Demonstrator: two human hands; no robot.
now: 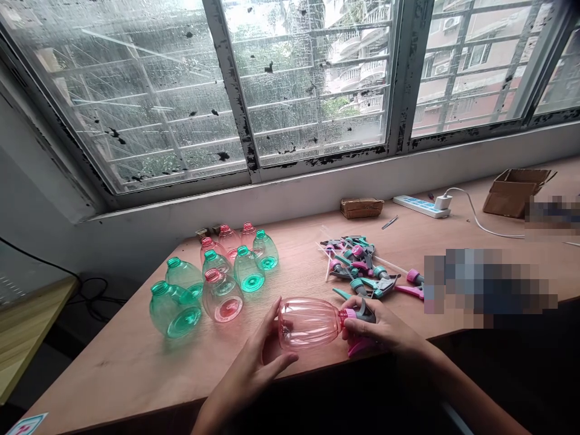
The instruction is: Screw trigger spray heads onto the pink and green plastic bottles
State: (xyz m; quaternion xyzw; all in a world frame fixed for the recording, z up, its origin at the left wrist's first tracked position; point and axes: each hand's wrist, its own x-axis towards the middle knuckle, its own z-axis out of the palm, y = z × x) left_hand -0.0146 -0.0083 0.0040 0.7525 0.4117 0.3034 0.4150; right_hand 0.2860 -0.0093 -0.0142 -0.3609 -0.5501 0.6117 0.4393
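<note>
A clear pink spray bottle (309,324) lies sideways in the air over the table's front edge, between my two hands. My left hand (260,356) is wrapped about its base, thumb below and fingers behind. At the neck, my right hand (376,323) grips the pink collar of the spray head (350,315), which sits on the bottle's mouth. Part of the grey nozzle and a pink trigger show around my right fingers. Whether the collar is fully screwed down I cannot tell.
Several open green bottles (176,311) and pink bottles (223,296) stand on the left of the wooden table (113,362). A pile of spray heads (357,260) lies beyond my right hand. Farther back are a cardboard piece (361,208), a power strip (421,206) and a cardboard box (516,192).
</note>
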